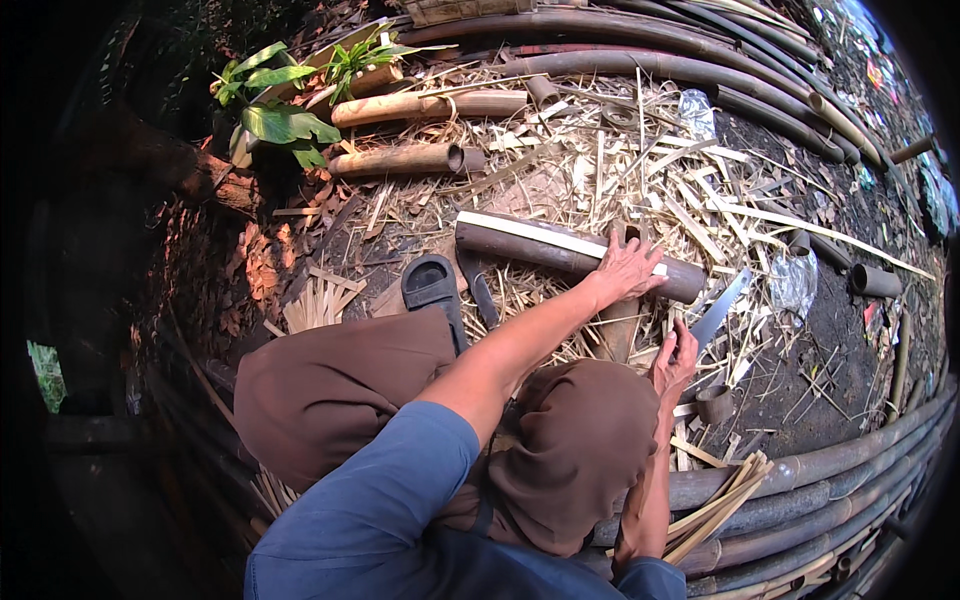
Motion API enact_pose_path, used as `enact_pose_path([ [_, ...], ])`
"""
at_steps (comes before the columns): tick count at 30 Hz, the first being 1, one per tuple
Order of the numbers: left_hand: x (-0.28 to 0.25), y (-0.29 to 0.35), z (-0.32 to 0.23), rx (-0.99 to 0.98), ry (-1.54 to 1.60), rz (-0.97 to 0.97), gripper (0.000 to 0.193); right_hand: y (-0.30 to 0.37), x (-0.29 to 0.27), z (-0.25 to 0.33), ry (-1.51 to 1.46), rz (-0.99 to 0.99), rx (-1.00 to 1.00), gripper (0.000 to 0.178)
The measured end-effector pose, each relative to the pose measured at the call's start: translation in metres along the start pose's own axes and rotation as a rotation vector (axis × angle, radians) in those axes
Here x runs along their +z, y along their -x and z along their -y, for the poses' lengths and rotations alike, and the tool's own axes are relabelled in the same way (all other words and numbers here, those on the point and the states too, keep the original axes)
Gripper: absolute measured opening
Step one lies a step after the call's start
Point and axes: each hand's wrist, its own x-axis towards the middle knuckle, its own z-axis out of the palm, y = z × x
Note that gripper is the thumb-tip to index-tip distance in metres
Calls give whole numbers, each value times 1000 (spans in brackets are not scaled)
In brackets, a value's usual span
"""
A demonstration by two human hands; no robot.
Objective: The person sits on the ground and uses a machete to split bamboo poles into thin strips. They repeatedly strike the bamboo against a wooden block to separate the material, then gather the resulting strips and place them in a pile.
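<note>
A dark brown bamboo tube [520, 245] lies crosswise in front of my knees, with a pale flat strip [535, 232] running along its top. My left hand [628, 268] grips the tube near its right end and presses the strip against it. Close to that end, my right hand [676, 358] is closed around what seems to be the handle of a handsaw [722, 310]. The handle is mostly hidden by my fingers; the tapering metal blade points up and away to the right. Beneath the tube, another bamboo piece [618, 330] partly shows.
Pale bamboo shavings [680, 190] cover the ground ahead. Cut bamboo lengths [430, 106] lie at the far left beside a green plant [285, 120]. Long poles [800, 480] are stacked at the near right. A dark sandal [430, 285] and a short cut ring [714, 404] sit near my knees.
</note>
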Motion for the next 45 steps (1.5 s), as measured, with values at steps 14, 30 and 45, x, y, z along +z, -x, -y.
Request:
enact_pose_path([
  [14,3,-13,8,52,206,-91,41,62,-22,-34,60,53,113,32],
  [30,-5,-15,6,46,344,-146,43,71,-26,-42,77,63,90,34],
  [45,-8,-9,11,80,383,-206,38,87,-26,-49,23,71,178,31],
])
